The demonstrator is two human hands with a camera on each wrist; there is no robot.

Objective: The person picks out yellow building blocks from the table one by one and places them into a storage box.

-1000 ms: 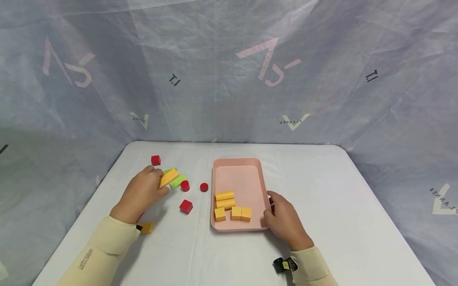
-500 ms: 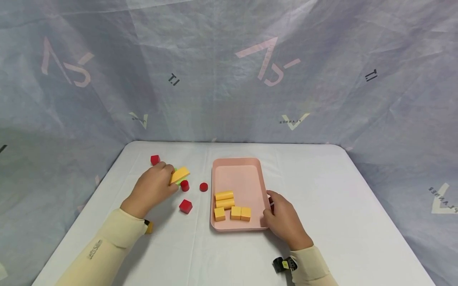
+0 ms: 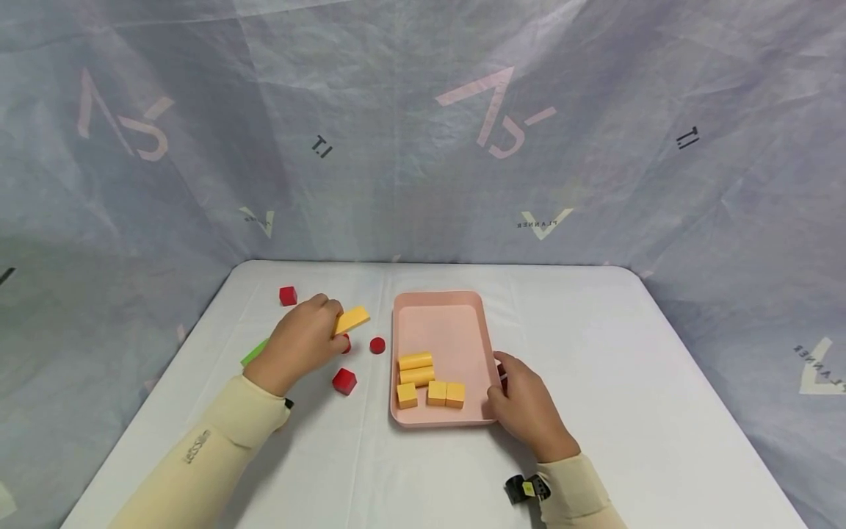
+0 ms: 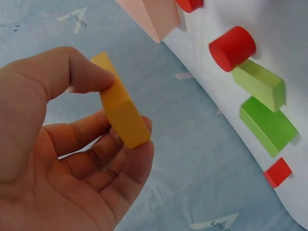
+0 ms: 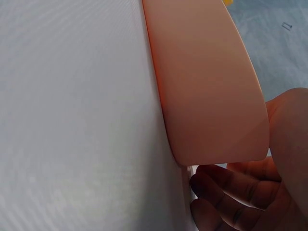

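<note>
My left hand (image 3: 297, 347) pinches a yellow rectangular block (image 3: 352, 320) between thumb and fingers, raised above the table left of the tray. In the left wrist view the thumb lies on one side of this block (image 4: 126, 118) and fingertips on the other. My right hand (image 3: 529, 404) grips the pink tray (image 3: 439, 316) at its lower right corner; the right wrist view shows curled fingers (image 5: 231, 192) by the tray's outer wall (image 5: 211, 86). Yellow half-round-looking bars (image 3: 416, 367) and yellow cubes (image 3: 446, 394) lie in the tray's near half.
Left of the tray lie a red cube (image 3: 344, 381), a red round piece (image 3: 377, 345) and a farther red cube (image 3: 288, 295). A green block (image 3: 254, 353) shows behind my left wrist. The left wrist view shows a red cylinder (image 4: 232, 49) beside two green blocks (image 4: 268, 126).
My left hand has moved right toward the tray with the yellow block, passing over the green blocks and now partly covering a red cylinder. The right hand and tray have stayed still.
</note>
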